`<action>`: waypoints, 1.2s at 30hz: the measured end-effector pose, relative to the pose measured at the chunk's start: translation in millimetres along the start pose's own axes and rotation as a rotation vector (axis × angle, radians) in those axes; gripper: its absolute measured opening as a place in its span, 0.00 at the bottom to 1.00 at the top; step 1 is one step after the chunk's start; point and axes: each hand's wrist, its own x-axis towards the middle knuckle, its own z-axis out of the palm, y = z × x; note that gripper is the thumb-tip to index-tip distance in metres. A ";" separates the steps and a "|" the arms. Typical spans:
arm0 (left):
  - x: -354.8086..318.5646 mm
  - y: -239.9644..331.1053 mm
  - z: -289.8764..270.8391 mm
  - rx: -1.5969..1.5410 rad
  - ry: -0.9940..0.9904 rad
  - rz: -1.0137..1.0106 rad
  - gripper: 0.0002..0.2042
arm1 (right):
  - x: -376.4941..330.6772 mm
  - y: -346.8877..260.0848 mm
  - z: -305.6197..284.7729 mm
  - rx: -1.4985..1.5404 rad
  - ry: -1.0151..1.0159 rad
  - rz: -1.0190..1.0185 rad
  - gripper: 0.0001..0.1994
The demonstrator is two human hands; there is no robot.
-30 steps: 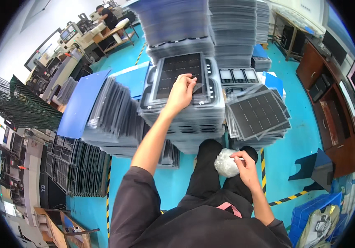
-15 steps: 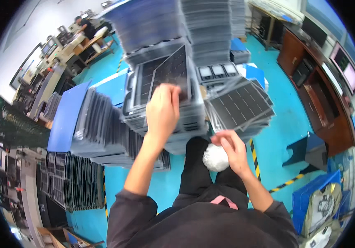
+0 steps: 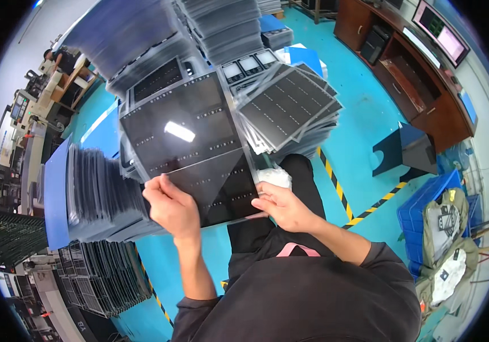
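Note:
A large dark glossy sheet with clear edges and rows of small pale marks is tilted up in front of me. A bright light reflects near its middle. My left hand grips its lower left edge, thumb on the front face. My right hand pinches the lower right edge, fingers closed. Just beyond the right fingers is a white crumpled wad by my knee, partly hidden; I cannot tell whether the hand touches it. Right of the sheet lies a fanned pile of similar dark sheets.
Tall stacks of clear-edged sheets stand at the back. On the left is a row of upright sheets with a blue board. A brown desk, dark folded stand and blue crate are on the right.
The view has swung right. Both hands, apart before, are now on one dark sheet, which has come up and toward me. The right hand has moved from above the white wad to the sheet's edge.

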 end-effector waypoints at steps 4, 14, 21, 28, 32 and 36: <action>58.0 -64.7 -28.2 0.241 0.238 0.200 0.05 | -48.0 -1.8 -35.6 0.045 -0.100 0.254 0.06; 203.5 -136.8 -181.8 0.784 0.471 0.126 0.15 | -154.1 8.5 -126.1 0.393 0.431 0.143 0.24; 124.8 -32.9 -46.5 0.139 0.058 0.205 0.06 | 26.3 39.5 -145.1 0.554 0.576 -0.282 0.16; 65.0 2.2 -36.4 -0.539 -0.700 -0.026 0.05 | 6.9 11.8 -81.0 -0.622 0.312 0.159 0.19; 35.9 22.4 -27.1 -0.853 -1.057 -0.265 0.05 | 8.0 -11.4 -3.4 -0.437 -0.100 -0.339 0.33; 35.5 17.0 -23.8 -0.756 -1.126 -0.067 0.04 | 8.1 7.1 9.5 -0.299 -0.347 0.018 0.21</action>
